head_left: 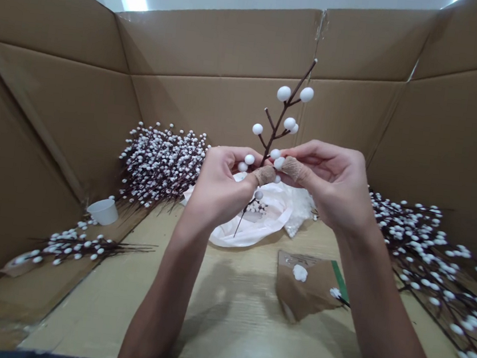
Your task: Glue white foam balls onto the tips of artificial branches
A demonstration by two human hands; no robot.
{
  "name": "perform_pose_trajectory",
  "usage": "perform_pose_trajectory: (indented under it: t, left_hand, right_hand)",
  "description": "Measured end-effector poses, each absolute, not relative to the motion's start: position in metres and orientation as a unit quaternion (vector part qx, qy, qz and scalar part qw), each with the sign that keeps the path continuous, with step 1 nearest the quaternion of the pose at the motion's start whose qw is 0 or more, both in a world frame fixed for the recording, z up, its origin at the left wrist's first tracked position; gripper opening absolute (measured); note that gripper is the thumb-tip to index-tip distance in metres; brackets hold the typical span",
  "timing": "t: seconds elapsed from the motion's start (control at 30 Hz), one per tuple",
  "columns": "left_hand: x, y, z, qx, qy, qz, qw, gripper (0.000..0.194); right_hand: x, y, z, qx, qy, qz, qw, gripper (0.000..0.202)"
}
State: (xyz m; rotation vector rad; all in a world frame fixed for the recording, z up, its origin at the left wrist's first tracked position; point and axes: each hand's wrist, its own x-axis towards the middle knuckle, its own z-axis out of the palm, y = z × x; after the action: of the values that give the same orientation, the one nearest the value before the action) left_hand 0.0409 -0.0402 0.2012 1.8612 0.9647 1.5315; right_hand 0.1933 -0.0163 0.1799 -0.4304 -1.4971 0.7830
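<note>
Upright before me is an artificial berry branch (275, 127), a thin dark brown stem with white round berries on short twigs. Two of its twig ends show no berry. My left hand (229, 184) pinches the stem between thumb and fingers. With thumb and fingertips, my right hand (329, 178) grips a white berry (279, 163) beside the stem. Tan tape wraps both thumbs. Behind and below the hands, a white plastic bag (236, 236) lies open with loose white berries in it.
Berry branches are heaped at the back left (163, 162) and right (423, 252). A small bunch (80, 246) lies left, near a white cup (104, 211). Brown paper (303, 290) holds a white blob (300, 273) and a white-tipped stick (336, 293). Cardboard walls (219, 44) surround the table.
</note>
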Motion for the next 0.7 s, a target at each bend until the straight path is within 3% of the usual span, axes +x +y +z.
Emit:
perform_pose_trajectory:
  t: [0.7]
  left_hand:
    - [0.0367,-0.0490,0.2068,0.675,0.350,0.573,0.307,0.023]
  right_hand:
    - [0.1956,-0.0149,0.1833,-0.154,-0.630,0.414,0.638,0.019]
